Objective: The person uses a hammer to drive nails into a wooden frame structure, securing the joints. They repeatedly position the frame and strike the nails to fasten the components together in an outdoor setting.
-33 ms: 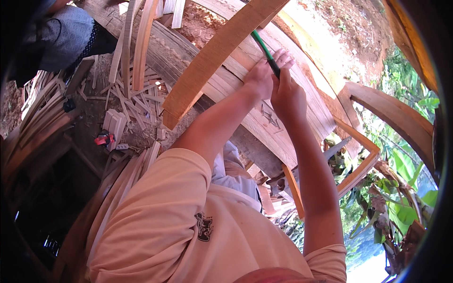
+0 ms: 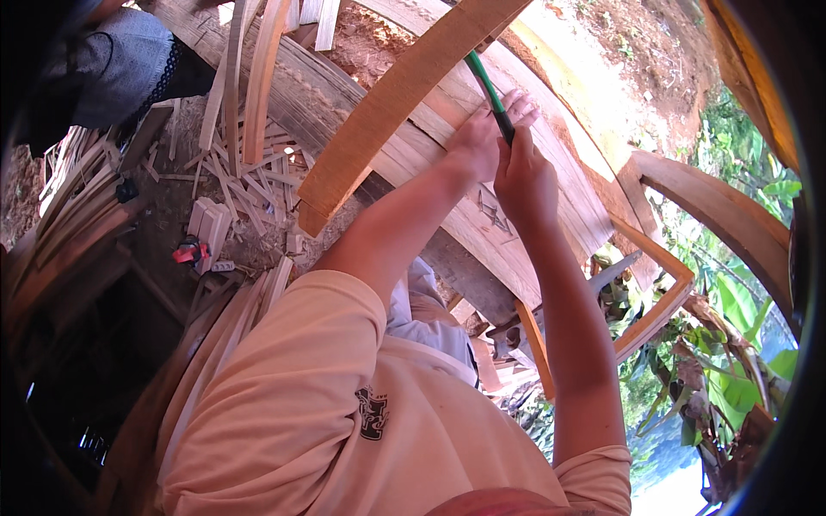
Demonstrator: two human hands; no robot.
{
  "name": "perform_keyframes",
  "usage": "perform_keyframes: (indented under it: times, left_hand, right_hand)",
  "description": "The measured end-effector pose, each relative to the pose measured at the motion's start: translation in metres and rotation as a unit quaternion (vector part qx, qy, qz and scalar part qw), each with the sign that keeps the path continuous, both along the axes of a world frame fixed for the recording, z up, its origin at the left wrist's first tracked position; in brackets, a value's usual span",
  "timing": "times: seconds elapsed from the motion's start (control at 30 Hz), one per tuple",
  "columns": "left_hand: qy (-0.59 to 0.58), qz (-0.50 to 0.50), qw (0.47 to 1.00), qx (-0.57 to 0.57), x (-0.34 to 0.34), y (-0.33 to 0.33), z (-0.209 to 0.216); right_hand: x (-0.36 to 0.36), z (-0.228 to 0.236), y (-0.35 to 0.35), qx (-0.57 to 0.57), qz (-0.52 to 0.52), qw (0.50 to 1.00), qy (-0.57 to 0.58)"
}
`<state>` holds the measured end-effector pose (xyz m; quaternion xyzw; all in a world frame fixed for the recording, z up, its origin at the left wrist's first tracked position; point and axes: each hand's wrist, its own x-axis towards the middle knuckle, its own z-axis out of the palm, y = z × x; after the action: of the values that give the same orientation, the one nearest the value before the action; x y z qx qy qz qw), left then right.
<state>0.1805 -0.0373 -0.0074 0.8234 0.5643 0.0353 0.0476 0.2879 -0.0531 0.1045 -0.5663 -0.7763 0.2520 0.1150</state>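
My right hand (image 2: 525,176) is closed around the black grip of a hammer (image 2: 486,86) with a green shaft. The hammer's head is hidden behind a curved wooden piece (image 2: 404,95) that slants across the upper middle. Just left of the grip, my left hand (image 2: 482,133) rests on the pale planks (image 2: 559,185) of the bench, its visible fingers stretched out. Part of that hand is covered by the hammer and my right hand. Several nails (image 2: 496,215) lie loose on the planks, nearer to me than both hands.
Wood strips (image 2: 258,95) lean at the upper left, with offcuts (image 2: 258,193) scattered on the ground. A red and black object (image 2: 191,251) lies by some small blocks. A person's patterned clothing (image 2: 129,64) shows at the far left. Curved timber (image 2: 731,211) and an angled wooden frame (image 2: 658,314) stand right.
The hammer's shaft has shifted slightly to the right and tilted a little. My left hand stays in nearly the same spot on the planks.
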Motion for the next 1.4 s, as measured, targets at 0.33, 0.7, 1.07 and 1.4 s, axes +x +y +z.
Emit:
perform_keyframes:
  times: [0.33,0.7,1.07,1.4]
  left_hand:
    - [-0.001,0.014,0.999,-0.031,0.005,0.001,0.004]
    - [-0.071,0.038,0.997,-0.02,0.004,0.0,-0.003]
    - [-0.135,0.03,0.99,0.01,0.009,0.001,-0.011]
    - [-0.084,0.039,0.996,-0.002,0.007,0.009,-0.013]
  right_hand:
    - [0.016,-0.005,-0.001,-0.026,0.014,0.999,-0.022]
    - [0.028,-0.01,0.025,-0.014,0.08,0.996,-0.02]
    - [0.039,-0.049,0.037,-0.028,0.198,0.963,-0.182]
    - [0.023,-0.029,0.044,0.0,0.175,0.981,-0.086]
